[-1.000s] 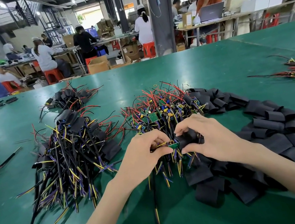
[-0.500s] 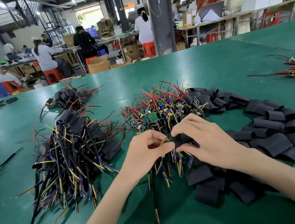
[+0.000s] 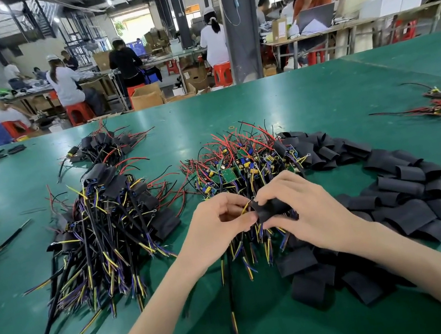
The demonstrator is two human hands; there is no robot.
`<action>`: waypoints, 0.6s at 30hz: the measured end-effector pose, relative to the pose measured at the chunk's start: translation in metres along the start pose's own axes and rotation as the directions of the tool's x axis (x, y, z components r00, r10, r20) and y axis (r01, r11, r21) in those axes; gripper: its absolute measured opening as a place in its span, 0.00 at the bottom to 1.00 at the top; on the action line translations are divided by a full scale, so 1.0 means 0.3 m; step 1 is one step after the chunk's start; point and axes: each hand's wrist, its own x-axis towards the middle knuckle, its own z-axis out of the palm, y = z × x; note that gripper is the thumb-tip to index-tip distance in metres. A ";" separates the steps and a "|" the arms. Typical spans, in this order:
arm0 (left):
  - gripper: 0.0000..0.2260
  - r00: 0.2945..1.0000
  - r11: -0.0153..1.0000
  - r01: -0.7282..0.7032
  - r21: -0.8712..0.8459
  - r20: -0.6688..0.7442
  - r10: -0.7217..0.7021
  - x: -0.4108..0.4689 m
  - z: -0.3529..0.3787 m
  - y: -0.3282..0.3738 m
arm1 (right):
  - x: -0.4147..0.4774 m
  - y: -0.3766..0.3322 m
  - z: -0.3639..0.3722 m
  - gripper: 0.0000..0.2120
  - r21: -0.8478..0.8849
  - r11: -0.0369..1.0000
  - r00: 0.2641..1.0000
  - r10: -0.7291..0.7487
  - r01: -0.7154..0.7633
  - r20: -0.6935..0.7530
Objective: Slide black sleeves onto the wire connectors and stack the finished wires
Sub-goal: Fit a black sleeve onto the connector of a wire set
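Two hands meet just in front of the unsleeved heap. My left hand [image 3: 217, 225] pinches the thin yellow and dark leads of one wire assembly [image 3: 245, 208] between thumb and curled fingers, right at the mouth of a flat black flexible sleeve [image 3: 271, 208]. My right hand [image 3: 305, 211] is curled round that sleeve, gripping it from above. The connector end is out of sight, so I judge it is already inside the sleeve or nearly so, though I cannot tell how far. This is the sliding step, then, for one piece among many. Behind my knuckles lies the tangled heap of red, black and yellow wires with small green circuit boards [image 3: 231, 170], not yet covered. To my right a broad drift of loose black sleeves [image 3: 404, 188] curves round on the green table mat [image 3: 304, 100]. To my left, well apart from my hands, sits the stack of finished wires [image 3: 111, 220], black covers at the far end and yellow and purple tails fanned toward me. Next, I reckon, I must hold the leads firm with the left and draw the sleeve along with the right until the board is wholly covered, without snagging a neighbouring lead from the heap beneath. Then the piece goes left, laid the same way round as the others.
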 end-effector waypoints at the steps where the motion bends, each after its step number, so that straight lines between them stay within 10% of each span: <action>1: 0.06 1.000 0.999 -0.012 0.046 0.010 0.011 -0.002 -0.001 0.001 | 0.001 -0.002 0.001 0.15 0.002 1.000 1.000 -0.003 0.003 0.001; 8: 0.10 0.938 0.956 -0.175 0.233 -0.257 0.234 0.000 -0.045 0.024 | 0.033 0.020 -0.111 0.16 0.246 0.951 0.980 0.161 -0.185 0.115; 11: 0.08 0.738 0.836 -0.306 0.456 -0.442 0.511 0.005 -0.098 0.052 | 0.016 0.026 -0.153 0.16 0.253 0.913 0.834 0.144 -0.319 0.532; 14: 0.05 0.515 0.668 -0.299 0.682 -0.474 0.714 0.015 -0.177 0.056 | -0.002 0.000 -0.100 0.18 0.082 0.977 0.788 0.108 -0.197 0.606; 18: 0.06 0.436 0.677 -0.092 0.730 -0.582 0.686 0.037 -0.315 0.005 | -0.004 -0.024 -0.072 0.19 -0.023 0.991 0.737 0.114 -0.132 0.666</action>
